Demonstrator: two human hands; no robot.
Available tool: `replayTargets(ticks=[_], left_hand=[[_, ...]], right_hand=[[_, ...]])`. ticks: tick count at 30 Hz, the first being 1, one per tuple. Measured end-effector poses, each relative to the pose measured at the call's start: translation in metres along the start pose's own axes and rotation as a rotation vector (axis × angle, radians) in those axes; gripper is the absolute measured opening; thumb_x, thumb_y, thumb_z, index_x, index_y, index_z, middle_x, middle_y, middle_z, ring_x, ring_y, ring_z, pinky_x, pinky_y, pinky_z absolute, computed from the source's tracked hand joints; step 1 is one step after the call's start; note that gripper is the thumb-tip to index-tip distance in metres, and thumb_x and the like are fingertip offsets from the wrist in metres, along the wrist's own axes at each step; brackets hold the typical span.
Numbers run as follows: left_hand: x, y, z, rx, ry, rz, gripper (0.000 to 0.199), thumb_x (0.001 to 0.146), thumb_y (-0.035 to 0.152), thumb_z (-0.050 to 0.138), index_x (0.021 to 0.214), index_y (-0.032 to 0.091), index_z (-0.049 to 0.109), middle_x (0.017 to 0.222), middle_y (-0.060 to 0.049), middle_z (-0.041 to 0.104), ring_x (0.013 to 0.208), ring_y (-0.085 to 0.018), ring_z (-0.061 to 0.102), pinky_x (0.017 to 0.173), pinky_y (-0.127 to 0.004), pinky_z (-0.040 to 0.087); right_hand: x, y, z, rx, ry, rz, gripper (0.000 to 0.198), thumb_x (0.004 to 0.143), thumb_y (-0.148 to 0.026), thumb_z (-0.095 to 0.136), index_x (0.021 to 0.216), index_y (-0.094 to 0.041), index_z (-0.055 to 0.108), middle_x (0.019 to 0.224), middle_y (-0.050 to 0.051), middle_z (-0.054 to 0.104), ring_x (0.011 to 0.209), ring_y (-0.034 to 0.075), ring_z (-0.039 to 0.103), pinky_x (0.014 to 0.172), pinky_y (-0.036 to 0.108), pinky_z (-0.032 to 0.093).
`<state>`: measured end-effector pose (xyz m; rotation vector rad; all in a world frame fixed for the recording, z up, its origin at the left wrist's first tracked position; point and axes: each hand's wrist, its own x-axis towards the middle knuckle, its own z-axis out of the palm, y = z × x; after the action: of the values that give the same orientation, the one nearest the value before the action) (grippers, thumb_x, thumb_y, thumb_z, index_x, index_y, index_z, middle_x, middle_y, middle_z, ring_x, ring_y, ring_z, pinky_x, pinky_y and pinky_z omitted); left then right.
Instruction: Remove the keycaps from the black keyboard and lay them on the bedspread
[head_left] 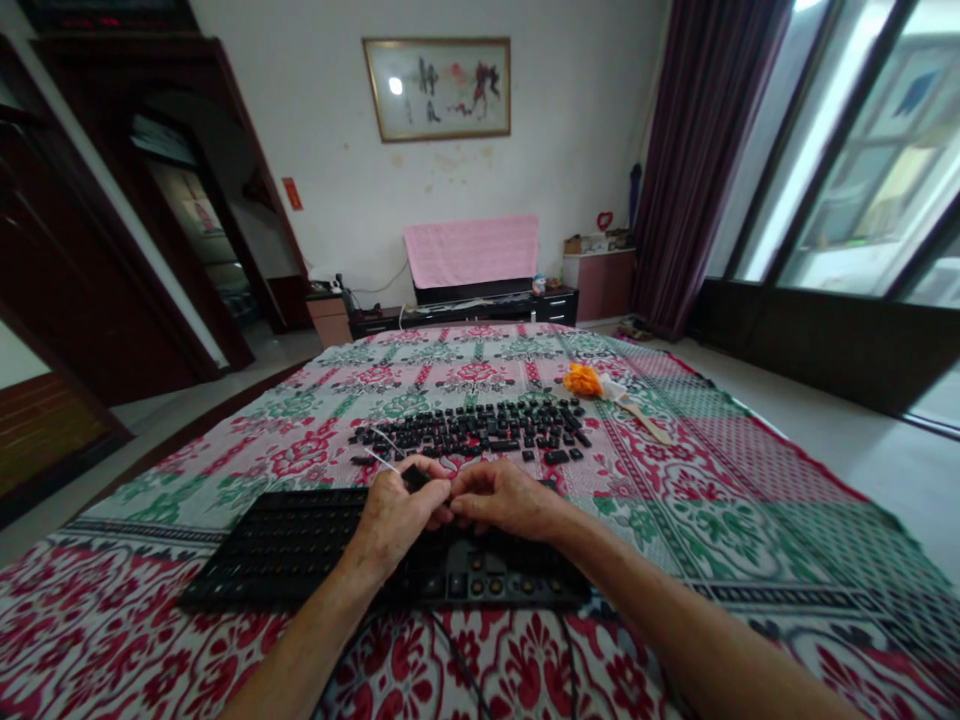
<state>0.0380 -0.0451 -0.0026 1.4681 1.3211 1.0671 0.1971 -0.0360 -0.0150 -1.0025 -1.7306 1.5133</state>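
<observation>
A black keyboard [300, 540] lies across the patterned cloth, most of its keycaps off and its key sockets bare. Above its middle, my left hand [401, 515] is closed on a wire keycap puller [415, 478], with a black handle and two thin pale wires pointing up and left. My right hand [502, 495] meets the left fingertips with its thumb and fingers pinched together. Whatever may be between the right fingers is hidden. Beyond both hands, many loose black keycaps [487, 430] are spread on the cloth in rough rows.
Right of the keycaps lie an orange cloth-like bundle [583, 380], a white crumpled piece [613, 388] and a flat wooden-looking handle [646, 422]. A dark cable [459, 655] runs from the keyboard toward me. The flowered tablecloth [720, 510] covers the surface.
</observation>
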Motion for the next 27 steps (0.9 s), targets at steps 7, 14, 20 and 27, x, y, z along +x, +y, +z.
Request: replayTargets(ticks=[7,14,20,27], left_hand=[[0.001,-0.002,-0.001,0.203,0.031,0.234,0.019,0.070,0.035,0.058,0.077,0.017,0.061,0.064,0.000,0.065,0.059,-0.013,0.062,0.058,-0.021,0.047],[0.011,-0.004,-0.009,0.126,0.242,0.176,0.024,0.069,0.037,0.059,0.082,0.017,0.061,0.062,0.000,0.066,0.060,-0.015,0.063,0.056,-0.022,0.049],[0.015,-0.011,-0.008,0.097,0.143,0.137,0.024,0.069,0.037,0.058,0.080,0.016,0.060,0.059,-0.001,0.065,0.058,-0.015,0.063,0.056,-0.024,0.050],[0.015,-0.017,-0.009,0.132,0.134,0.157,0.025,0.069,0.039,0.057,0.079,0.016,0.061,0.059,-0.001,0.065,0.058,-0.016,0.063,0.056,-0.024,0.050]], right_hand=[[0.004,-0.002,0.007,0.236,0.148,0.194,0.008,0.070,-0.016,0.056,0.077,-0.015,0.059,0.062,-0.002,0.059,0.056,0.006,0.057,0.057,0.018,0.047],[0.002,-0.019,-0.044,-0.060,0.585,0.049,0.010,0.064,-0.010,0.054,0.072,-0.013,0.060,0.055,-0.003,0.058,0.048,0.006,0.052,0.051,0.017,0.043],[0.001,0.004,-0.083,-0.501,0.651,0.139,0.020,0.063,-0.020,0.057,0.079,-0.016,0.068,0.059,-0.001,0.064,0.050,0.010,0.054,0.050,0.020,0.041],[0.016,0.017,-0.067,-0.994,0.449,0.002,0.022,0.069,-0.021,0.052,0.079,-0.023,0.072,0.079,0.000,0.070,0.074,0.014,0.061,0.069,0.019,0.042]])
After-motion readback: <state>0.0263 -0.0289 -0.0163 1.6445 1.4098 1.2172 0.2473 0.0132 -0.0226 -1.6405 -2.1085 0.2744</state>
